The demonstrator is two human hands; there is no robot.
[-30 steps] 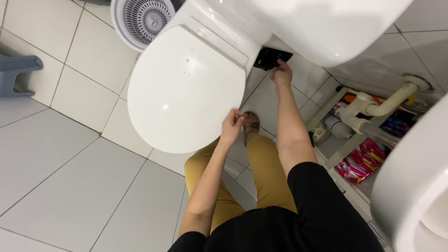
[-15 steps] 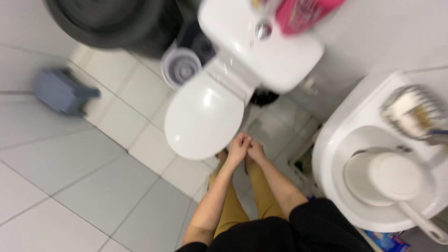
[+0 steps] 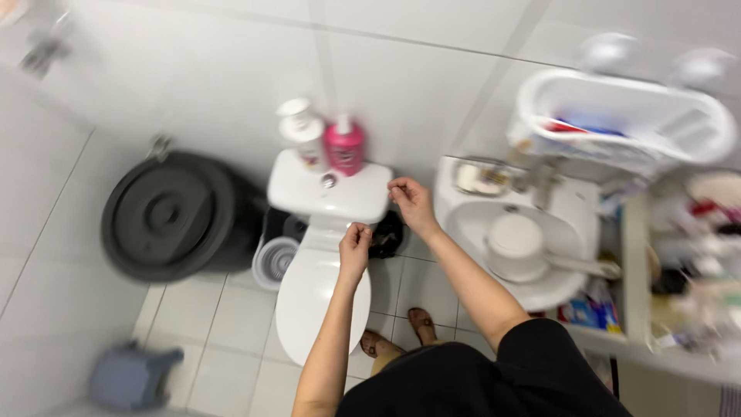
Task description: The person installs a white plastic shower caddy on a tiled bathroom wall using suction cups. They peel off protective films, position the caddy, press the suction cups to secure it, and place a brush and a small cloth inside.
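Observation:
My left hand [image 3: 355, 241] hovers over the back of the closed white toilet lid [image 3: 316, 309], fingers pinched together. My right hand [image 3: 409, 199] is higher, at the right end of the white toilet tank [image 3: 328, 194], also with fingertips pinched. I see nothing in either hand; the picture is blurred. A pink pump bottle [image 3: 345, 147] and a white bottle [image 3: 302, 133] stand on the tank. My sandalled feet [image 3: 421, 324] are on the tiles to the right of the bowl.
A black lidded bin [image 3: 170, 216] and a small white round basket [image 3: 274, 262] stand left of the toilet. At right is a white sink [image 3: 571, 208] holding a white dipper [image 3: 515, 241], under a wall rack [image 3: 625, 116]. A blue stool [image 3: 131, 378] sits at lower left.
The view has risen and swung up to the wall. My hands, together low by my knee before, have come up apart to the tank.

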